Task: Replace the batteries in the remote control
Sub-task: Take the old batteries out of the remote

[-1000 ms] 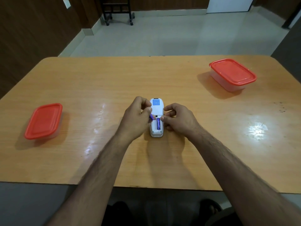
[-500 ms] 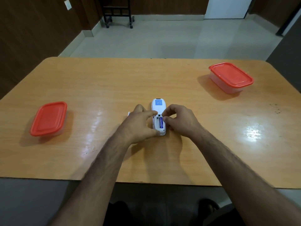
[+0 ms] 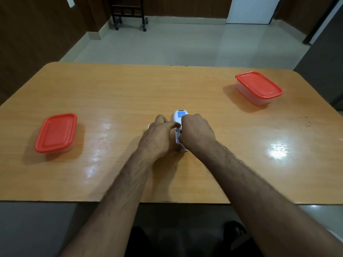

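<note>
The white remote control (image 3: 181, 115) lies face down mid-table, its blue label at the far end. My left hand (image 3: 159, 140) grips its left side, with the index finger stretched across to the top of the open battery compartment (image 3: 178, 135). My right hand (image 3: 196, 134) sits over the compartment with its fingers curled down onto the remote. The batteries are hidden under my right hand. A small white piece (image 3: 148, 126), maybe the battery cover, peeks out left of my left hand.
On the wooden table (image 3: 120, 93) stand two clear boxes with red lids: one at the left (image 3: 56, 132) and one at the far right (image 3: 259, 87). The near table edge runs just below my forearms.
My left hand brought a purple battery down into the compartment and then took hold of the remote's left side. My right hand shifted left over the compartment and now hides the blue battery.
</note>
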